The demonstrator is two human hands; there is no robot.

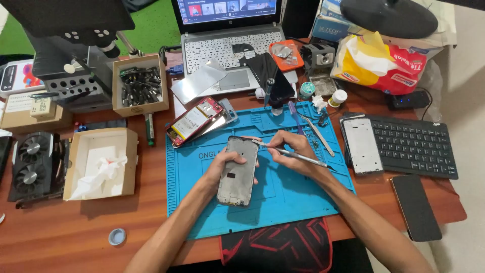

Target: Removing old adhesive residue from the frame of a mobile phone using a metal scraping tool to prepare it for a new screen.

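My left hand (218, 169) grips a grey phone frame (238, 171) from its left side and holds it tilted above the blue work mat (293, 197). My right hand (290, 150) pinches a thin metal tool (298, 155) whose tip touches the frame's upper right corner. An opened red phone (196, 121) with its battery showing lies at the mat's upper left. Tweezers (318, 134) rest on the mat to the right.
A laptop (230, 45) stands behind the mat. A black keyboard (414, 146), a silver phone plate (362, 146) and a dark phone (415, 207) lie right. Boxes (101, 162), a screwdriver-bit box (140, 86), a graphics card (31, 164) and a tool stand (76, 86) sit left.
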